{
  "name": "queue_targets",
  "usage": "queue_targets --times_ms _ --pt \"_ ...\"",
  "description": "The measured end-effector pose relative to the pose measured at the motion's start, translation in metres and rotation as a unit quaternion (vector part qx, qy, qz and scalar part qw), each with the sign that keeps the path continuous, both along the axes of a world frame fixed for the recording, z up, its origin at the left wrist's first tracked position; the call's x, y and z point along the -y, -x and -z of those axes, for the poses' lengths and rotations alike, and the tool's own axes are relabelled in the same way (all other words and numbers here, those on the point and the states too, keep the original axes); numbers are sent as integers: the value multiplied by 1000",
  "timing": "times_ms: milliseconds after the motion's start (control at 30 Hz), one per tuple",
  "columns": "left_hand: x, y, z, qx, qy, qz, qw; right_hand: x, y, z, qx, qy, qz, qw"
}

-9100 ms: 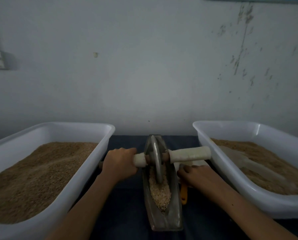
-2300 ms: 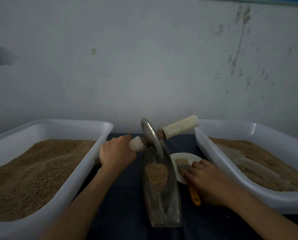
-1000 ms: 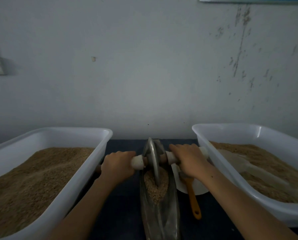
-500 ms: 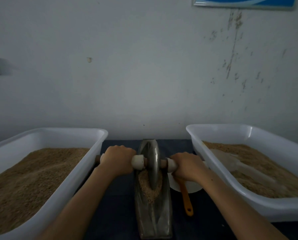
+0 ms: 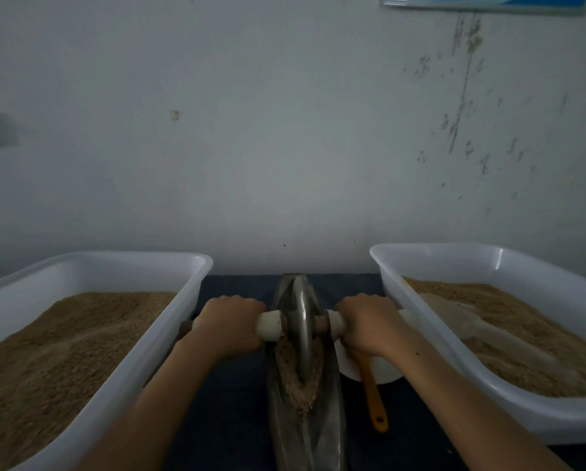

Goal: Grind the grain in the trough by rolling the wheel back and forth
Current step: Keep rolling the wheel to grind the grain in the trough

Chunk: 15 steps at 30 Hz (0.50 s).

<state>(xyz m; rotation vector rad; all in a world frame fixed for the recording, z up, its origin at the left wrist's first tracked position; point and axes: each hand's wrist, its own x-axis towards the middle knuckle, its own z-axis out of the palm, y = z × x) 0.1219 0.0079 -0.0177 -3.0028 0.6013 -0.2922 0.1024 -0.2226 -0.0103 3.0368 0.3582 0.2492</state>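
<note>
A narrow metal trough [image 5: 306, 436] lies lengthwise in front of me on the dark table. A metal wheel [image 5: 301, 331] stands upright in it, its rim sunk in a heap of pale brown grain [image 5: 295, 379]. A cream-covered axle handle [image 5: 267, 325] sticks out on each side of the wheel. My left hand [image 5: 228, 326] grips the left handle. My right hand [image 5: 369, 326] grips the right one. Both wrists are level, and the fingers hide most of each handle.
A white tub [image 5: 121, 379] of brown grain stands at the left, another white tub [image 5: 431, 338] with grain and a pale scoop at the right. Between trough and right tub lie a small white dish [image 5: 383, 372] and an orange-handled brush [image 5: 373, 402]. The wall is close behind.
Over the last second the wheel rolled slightly along the trough under both hands. Earlier, my right hand lay by the dish and brush; it has since taken the right handle.
</note>
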Motion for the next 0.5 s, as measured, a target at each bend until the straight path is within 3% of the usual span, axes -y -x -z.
queue_targets --times_ms 233,400,500 --pt "6 -6 9 128 39 -31 990 -5 -8 13 102 -24 3 994" --pt "8 -5 8 113 28 -37 993 -6 -8 9 93 -23 9 995" --pt "4 -3 5 36 10 -33 999 -5 -4 4 56 4 3 998"
